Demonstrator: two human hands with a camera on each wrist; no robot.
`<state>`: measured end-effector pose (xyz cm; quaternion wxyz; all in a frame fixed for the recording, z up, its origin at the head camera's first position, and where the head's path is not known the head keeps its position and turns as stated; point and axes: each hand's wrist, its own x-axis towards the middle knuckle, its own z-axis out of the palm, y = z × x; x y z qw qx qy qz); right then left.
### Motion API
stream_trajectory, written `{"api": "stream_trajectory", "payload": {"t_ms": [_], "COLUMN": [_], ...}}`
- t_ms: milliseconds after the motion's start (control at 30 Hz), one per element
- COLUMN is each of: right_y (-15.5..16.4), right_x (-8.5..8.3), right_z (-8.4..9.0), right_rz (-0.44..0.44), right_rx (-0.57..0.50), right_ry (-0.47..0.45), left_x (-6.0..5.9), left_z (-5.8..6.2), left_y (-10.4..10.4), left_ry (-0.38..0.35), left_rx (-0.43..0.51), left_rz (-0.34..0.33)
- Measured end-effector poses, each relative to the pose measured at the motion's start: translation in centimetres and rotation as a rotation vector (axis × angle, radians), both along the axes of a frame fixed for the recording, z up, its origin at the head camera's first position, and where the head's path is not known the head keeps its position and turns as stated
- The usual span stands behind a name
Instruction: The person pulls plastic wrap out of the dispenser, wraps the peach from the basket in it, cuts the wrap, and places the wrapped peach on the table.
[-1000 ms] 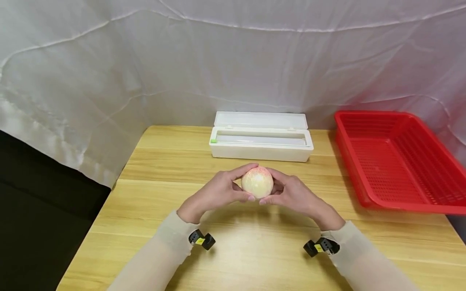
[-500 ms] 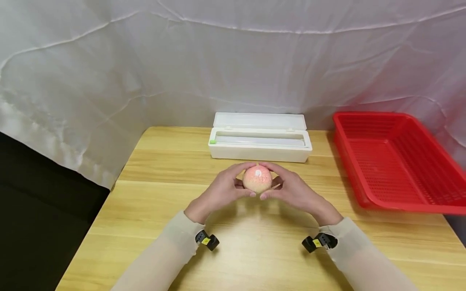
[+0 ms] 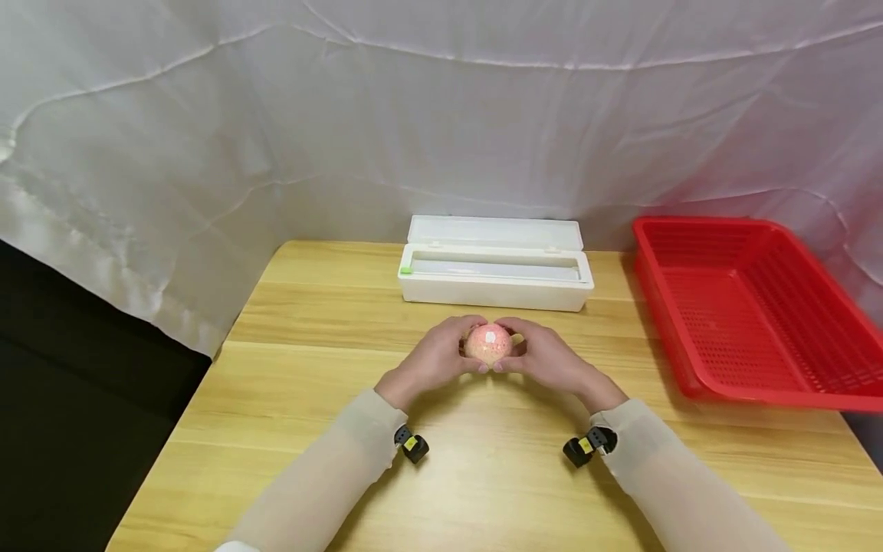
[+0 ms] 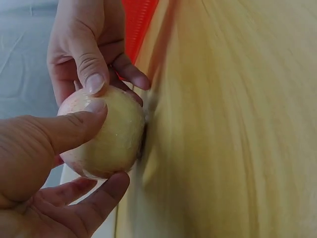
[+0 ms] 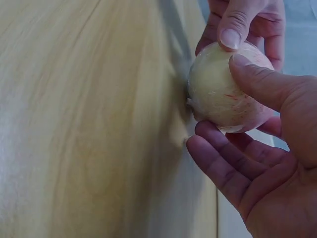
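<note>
A round, pale yellow and pink peach point(image 3: 488, 343), covered in clear plastic film, is between the two hands in the middle of the head view. My left hand point(image 3: 434, 354) holds its left side, with the thumb on the near face and fingers around the far side. On the opposite side my right hand point(image 3: 545, 356) grips it in the same way. Both thumb tips nearly meet on the peach point(image 4: 111, 134) in the left wrist view. A small bunched bit of film sticks out by the table side of the peach point(image 5: 218, 89). Whether it touches the table cannot be told.
Behind the hands stands a long white cling film box point(image 3: 495, 291), its lid raised and a roll inside. A red plastic basket point(image 3: 665, 322) is at the right on the wooden table point(image 3: 331, 322). A grey-white cloth point(image 3: 441, 138) hangs along the back.
The peach has turned in the hands, its pink side coming up where the pale side faced before. Both wrists have drawn closer together, and the hands are a little lower in the view.
</note>
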<state>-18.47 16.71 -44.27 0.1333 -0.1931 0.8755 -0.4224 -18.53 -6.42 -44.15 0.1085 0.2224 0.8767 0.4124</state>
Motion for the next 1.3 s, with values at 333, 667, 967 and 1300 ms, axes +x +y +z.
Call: {"api": "stream_trajectory", "payload": {"t_ms": [333, 667, 967, 1300], "right_y": [0.4, 0.5, 0.7, 1.2], "right_x": [-0.6, -0.4, -0.2, 0.9], "right_z": [-0.1, -0.6, -0.6, -0.2], "right_rz": [0.009, 0.012, -0.015, -0.055], "right_rx": [0.058, 0.070, 0.092, 0.133], "right_ry": [0.023, 0.014, 0.024, 0.041], "left_x": [-0.7, -0.5, -0.4, 0.3], "left_z": [-0.5, -0.6, -0.5, -0.5], "left_y": [0.4, 0.1, -0.2, -1.2], "left_ry": [-0.052, -0.055, -0.078, -0.058], "left_rx": [-0.025, -0.022, 0.000, -0.046], "left_rz": [0.004, -0.007, -0.020, 0.020]}}
